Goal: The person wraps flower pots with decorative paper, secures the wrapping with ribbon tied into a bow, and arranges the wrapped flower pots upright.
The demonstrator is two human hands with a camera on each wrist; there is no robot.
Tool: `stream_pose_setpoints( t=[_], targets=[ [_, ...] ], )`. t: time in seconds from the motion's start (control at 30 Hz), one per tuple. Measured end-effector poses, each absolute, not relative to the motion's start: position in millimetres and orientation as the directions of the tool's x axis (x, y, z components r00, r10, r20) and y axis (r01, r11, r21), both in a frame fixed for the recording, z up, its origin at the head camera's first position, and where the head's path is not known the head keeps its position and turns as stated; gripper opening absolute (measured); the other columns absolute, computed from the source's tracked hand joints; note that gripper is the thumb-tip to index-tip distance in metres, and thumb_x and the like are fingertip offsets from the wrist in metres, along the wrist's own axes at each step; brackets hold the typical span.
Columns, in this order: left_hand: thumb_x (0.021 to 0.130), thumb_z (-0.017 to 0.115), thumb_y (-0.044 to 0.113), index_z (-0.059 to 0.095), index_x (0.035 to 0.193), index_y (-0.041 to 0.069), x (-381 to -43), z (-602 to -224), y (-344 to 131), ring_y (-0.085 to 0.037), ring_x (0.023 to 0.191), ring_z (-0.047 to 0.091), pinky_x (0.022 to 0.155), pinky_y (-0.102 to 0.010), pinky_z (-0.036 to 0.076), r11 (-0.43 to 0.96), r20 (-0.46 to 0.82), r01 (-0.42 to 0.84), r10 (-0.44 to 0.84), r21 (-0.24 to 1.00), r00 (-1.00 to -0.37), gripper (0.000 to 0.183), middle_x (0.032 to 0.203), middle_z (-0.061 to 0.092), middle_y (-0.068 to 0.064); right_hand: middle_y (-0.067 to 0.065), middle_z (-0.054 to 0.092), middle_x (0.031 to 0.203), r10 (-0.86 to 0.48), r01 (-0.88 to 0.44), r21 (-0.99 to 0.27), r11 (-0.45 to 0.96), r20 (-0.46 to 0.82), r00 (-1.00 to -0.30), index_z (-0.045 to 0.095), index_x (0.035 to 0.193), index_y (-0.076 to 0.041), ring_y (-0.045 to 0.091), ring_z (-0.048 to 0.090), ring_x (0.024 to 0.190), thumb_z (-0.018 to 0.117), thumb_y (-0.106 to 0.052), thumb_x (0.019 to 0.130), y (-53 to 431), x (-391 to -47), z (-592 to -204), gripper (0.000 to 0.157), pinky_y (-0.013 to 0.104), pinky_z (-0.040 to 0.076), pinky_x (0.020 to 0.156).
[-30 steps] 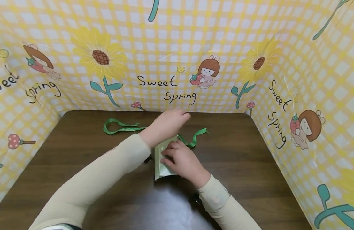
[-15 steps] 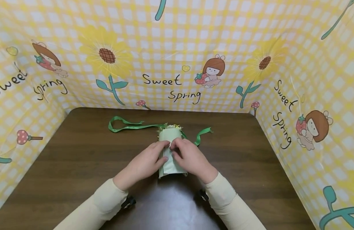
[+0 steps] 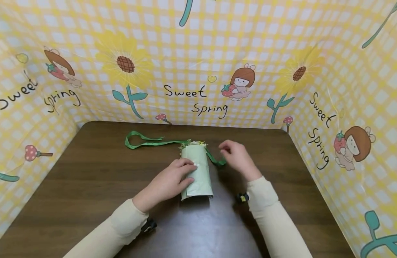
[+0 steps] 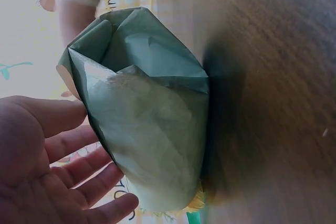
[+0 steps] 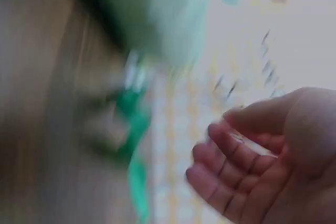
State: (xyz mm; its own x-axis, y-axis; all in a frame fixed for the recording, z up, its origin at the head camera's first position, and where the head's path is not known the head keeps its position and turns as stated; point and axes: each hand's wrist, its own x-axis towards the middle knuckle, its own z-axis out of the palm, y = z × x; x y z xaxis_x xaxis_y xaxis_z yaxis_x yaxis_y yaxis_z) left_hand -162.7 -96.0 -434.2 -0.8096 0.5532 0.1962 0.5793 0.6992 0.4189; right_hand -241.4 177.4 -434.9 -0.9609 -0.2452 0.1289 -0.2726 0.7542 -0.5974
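Observed from my station, head view: the wrap (image 3: 200, 181) lies lengthwise on the table (image 3: 89, 175), a little right of the middle, its flowers (image 3: 197, 143) at the far end and its hollow, creased mouth (image 4: 157, 51) at the near end. My reading: laying it flat lets the table back the paper while hands work from above.

Left hand (image 3: 167, 181): on the wrap's left side, fingers spread and relaxed, fingertips touching the paper. The left wrist view shows no pinch; the palm stands apart from the paper. I take this as a light steadying hold over the overlapping edge, so the roll neither springs open nor shifts. Soft paper would likely dent under more force.

Right hand (image 3: 238, 159): right of the wrap and apart from it, fingers loosely bent, thumb close to the fingertips. I see nothing between them, though the right wrist view is blurred. It is just beside the ribbon (image 3: 159, 143), whose short right end lies near it.

The ribbon's long part loops to the far left; its middle is hidden at the wrap. Probably it passes underneath, leaving an end reachable on each side.
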Motion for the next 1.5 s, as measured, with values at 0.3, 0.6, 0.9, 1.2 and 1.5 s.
stream_pose_setpoints(
  t=[0.3, 0.6, 0.9, 1.2, 1.5],
  targets=[
    [0.099, 0.07, 0.03, 0.065, 0.138, 0.014, -160.2, -435.9, -96.0, -0.025, 0.132, 0.052, 0.105, -0.042, 0.049, 0.722, 0.183, 0.569, 0.545, 0.394, -0.818, 0.042, 0.142, 0.056, -0.006, 0.014, 0.071, 0.122, -0.302, -0.227, -0.366, 0.903, -0.16, -0.94, 0.07, 0.128, -0.007, 0.027, 0.065, 0.091, 0.058, -0.005, 0.098, 221.0, -304.2, -463.3, 0.032, 0.041, 0.053, 0.079],
    [0.1, 0.068, 0.031, 0.064, 0.14, 0.016, -160.0, -435.4, -94.0, -0.024, 0.132, 0.052, 0.105, -0.041, 0.049, 0.728, 0.177, 0.565, 0.543, 0.388, -0.821, 0.043, 0.143, 0.056, -0.005, 0.019, 0.069, 0.124, -0.209, -0.179, -0.278, 0.944, -0.082, -0.975, 0.072, 0.122, -0.003, 0.036, 0.067, 0.108, 0.06, -0.007, 0.1, 245.4, -326.5, -454.4, 0.026, 0.052, 0.054, 0.092],
    [0.1, 0.068, 0.031, 0.064, 0.14, 0.015, -160.6, -434.0, -95.1, -0.024, 0.133, 0.052, 0.105, -0.041, 0.049, 0.718, 0.188, 0.58, 0.554, 0.385, -0.811, 0.043, 0.142, 0.057, -0.005, 0.01, 0.073, 0.1, -0.217, -0.194, -0.238, 0.952, -0.075, -0.973, 0.072, 0.094, -0.009, 0.025, 0.064, 0.083, 0.057, -0.008, 0.098, 262.2, -334.4, -466.3, 0.016, 0.044, 0.054, 0.078],
    [0.1, 0.068, 0.031, 0.064, 0.14, 0.015, -161.0, -432.4, -96.3, -0.024, 0.132, 0.052, 0.105, -0.041, 0.049, 0.719, 0.197, 0.582, 0.552, 0.379, -0.81, 0.043, 0.141, 0.058, -0.005, 0.029, 0.066, 0.118, 0.112, 0.11, -0.283, 0.953, -0.012, -0.994, 0.07, 0.109, 0.003, 0.046, 0.066, 0.101, 0.045, -0.007, 0.099, 300.9, -334.7, -428.1, 0.029, 0.059, 0.055, 0.081],
    [0.1, 0.068, 0.031, 0.065, 0.138, 0.015, -161.2, -432.9, -98.7, -0.024, 0.132, 0.053, 0.105, -0.042, 0.049, 0.708, 0.205, 0.587, 0.555, 0.392, -0.806, 0.042, 0.14, 0.059, -0.005, 0.015, 0.07, 0.115, -0.25, -0.334, -0.431, 0.838, 0.241, -0.938, 0.073, 0.118, -0.005, 0.032, 0.066, 0.105, 0.063, -0.019, 0.101, 198.8, -264.6, -412.7, 0.024, 0.05, 0.054, 0.089]
  ],
)
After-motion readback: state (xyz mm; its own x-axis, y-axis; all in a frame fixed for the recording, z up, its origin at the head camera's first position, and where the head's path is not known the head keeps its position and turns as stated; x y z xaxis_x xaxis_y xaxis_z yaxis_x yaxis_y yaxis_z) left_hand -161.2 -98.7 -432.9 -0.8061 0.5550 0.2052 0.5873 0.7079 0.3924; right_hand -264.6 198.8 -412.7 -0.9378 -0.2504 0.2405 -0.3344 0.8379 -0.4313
